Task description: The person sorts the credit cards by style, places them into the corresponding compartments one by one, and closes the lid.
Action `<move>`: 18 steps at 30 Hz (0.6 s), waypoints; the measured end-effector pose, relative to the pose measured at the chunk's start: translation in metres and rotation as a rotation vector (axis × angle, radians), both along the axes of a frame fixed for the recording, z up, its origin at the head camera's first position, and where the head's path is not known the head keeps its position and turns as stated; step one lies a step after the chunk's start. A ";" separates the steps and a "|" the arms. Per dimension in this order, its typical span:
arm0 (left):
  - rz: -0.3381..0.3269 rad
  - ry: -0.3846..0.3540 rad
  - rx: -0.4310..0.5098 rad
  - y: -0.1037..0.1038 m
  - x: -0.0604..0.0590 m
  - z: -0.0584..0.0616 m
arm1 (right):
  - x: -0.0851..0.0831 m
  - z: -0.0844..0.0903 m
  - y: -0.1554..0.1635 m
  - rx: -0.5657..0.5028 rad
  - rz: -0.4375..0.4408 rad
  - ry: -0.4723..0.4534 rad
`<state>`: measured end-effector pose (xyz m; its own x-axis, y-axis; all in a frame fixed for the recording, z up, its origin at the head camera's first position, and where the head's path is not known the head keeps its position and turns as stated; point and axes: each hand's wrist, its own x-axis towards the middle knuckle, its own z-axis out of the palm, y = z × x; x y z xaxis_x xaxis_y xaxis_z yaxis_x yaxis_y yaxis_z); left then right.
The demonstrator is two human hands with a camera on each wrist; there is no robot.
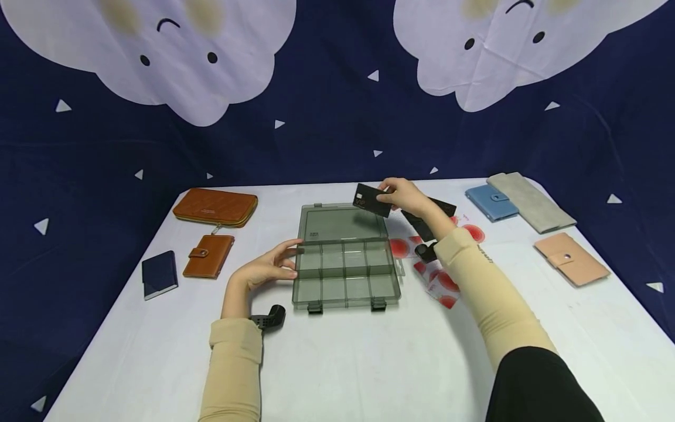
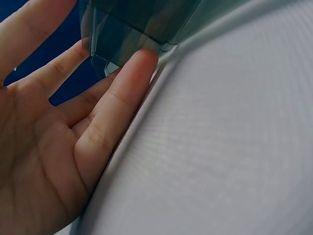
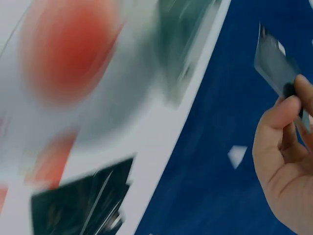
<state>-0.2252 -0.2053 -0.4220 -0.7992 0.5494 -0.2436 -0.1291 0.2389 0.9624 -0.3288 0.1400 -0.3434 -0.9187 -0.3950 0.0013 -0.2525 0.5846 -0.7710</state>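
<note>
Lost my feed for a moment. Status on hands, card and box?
Left hand open, fingertips on the smoky clear plastic compartment box, lid up. Right hand pinches a black card above the lid. Nothing blocking the compartments.

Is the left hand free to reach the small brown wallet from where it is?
Probably yes: the left hand only rests open against the box, and bare table lies between it and the brown wallet.

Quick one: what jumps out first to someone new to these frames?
The open smoky clear organizer box at the table's centre, with the left hand touching its left edge. Above its lid, the right hand pinches a black card. Wallets flank it: brown ones on the left, blue, grey and pink on the right.
</note>
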 end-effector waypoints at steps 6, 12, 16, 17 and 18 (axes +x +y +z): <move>0.001 0.000 -0.007 0.001 0.001 0.000 | 0.024 0.007 -0.044 0.016 0.109 -0.037; 0.008 -0.003 -0.013 0.001 0.001 -0.001 | 0.048 0.008 -0.078 0.192 0.272 -0.147; 0.002 0.003 -0.008 0.001 0.001 0.000 | 0.057 0.001 -0.093 0.302 0.338 -0.193; -0.001 0.005 -0.005 0.000 0.001 0.000 | 0.059 -0.001 -0.096 0.313 0.344 -0.207; -0.004 0.006 -0.003 0.000 0.001 -0.001 | 0.060 -0.003 -0.098 0.316 0.347 -0.223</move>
